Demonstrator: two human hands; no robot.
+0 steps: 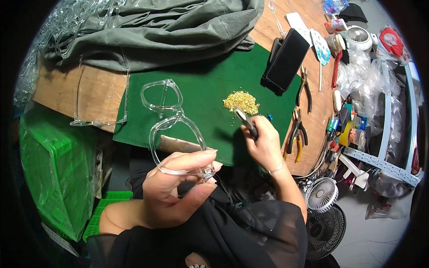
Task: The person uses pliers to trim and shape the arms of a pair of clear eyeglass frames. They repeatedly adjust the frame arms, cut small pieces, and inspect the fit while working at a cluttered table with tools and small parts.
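Note:
My left hand (178,187) pinches a clear plastic eyeglass frame (196,129) at one outer corner, between thumb and fingers. The frame is held up above the green mat (192,80), tilted, with its other rim pointing away from me. My right hand (264,145) is closed around a pair of pliers (246,122) with dark handles. Their metal tip reaches the near edge of a pile of tiny gold-coloured metal parts (242,101) on the mat. What the jaws hold, if anything, is too small to tell.
Grey-green cloth (156,40) lies across the back, with many clear frames heaped at far left. Another clear frame (100,121) rests on the wood at left. A black case (286,61) and two pliers (304,91) lie at right. Green crates (56,174) stand lower left.

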